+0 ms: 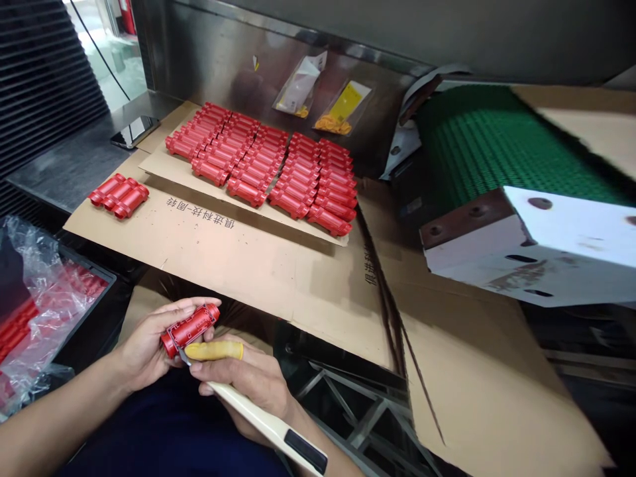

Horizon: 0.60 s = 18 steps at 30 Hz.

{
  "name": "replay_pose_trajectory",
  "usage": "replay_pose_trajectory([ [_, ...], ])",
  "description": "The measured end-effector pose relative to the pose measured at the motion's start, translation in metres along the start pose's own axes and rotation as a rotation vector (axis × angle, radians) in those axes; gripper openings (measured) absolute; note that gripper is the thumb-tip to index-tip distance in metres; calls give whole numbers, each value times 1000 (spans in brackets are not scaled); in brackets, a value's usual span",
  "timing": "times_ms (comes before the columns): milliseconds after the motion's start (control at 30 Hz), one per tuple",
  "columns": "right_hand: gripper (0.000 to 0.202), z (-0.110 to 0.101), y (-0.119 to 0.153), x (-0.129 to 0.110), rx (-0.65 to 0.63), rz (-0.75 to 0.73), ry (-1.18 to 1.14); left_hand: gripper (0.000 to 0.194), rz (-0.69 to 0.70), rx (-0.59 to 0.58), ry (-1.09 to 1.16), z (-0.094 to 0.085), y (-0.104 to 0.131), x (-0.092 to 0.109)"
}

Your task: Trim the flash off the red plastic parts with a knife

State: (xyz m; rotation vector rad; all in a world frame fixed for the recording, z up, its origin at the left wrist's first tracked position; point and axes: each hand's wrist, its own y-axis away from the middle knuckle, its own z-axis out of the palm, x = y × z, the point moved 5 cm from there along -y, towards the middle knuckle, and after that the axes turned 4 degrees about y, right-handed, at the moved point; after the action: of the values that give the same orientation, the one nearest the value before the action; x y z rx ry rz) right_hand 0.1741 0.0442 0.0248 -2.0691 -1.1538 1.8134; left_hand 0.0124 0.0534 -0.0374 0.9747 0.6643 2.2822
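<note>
My left hand is closed around a red cylindrical housing, held tilted above my lap with its ribbed, slotted side up. My right hand grips a deburring tool with a long cream handle and a thin metal tip. The tip meets the near end of the red housing, or lies just beside it; my fingers partly hide it. A yellow finger cot covers one finger of the right hand. Several matching red housings lie in rows on a cardboard sheet, and three more sit together at the left.
Cardboard covers the bench. A phone lies at the back left. Two small plastic bags rest against the metal back wall. At the right stands a green conveyor belt. A plastic-lined crate holds red parts at the left.
</note>
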Motion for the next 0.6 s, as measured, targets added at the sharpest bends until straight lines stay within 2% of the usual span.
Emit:
replay_pose_trajectory([
  [167,15,0,0,2,-68,37,5,32,2,0,-35,0,0,0],
  [333,23,5,-5,0,-303,209,14,34,12,-38,1,1,-6,-1],
  [400,20,6,-6,-7,-332,177,-93,37,44,-84,23,3,-6,0],
  [433,17,6,-5,-12,-308,131,-168,38,92,-100,25,4,-5,3],
  [500,14,3,-2,-13,-165,83,-266,39,250,-90,1,3,-2,10],
  [600,17,-5,7,-1,137,164,-114,35,530,-29,-72,0,8,23],
])
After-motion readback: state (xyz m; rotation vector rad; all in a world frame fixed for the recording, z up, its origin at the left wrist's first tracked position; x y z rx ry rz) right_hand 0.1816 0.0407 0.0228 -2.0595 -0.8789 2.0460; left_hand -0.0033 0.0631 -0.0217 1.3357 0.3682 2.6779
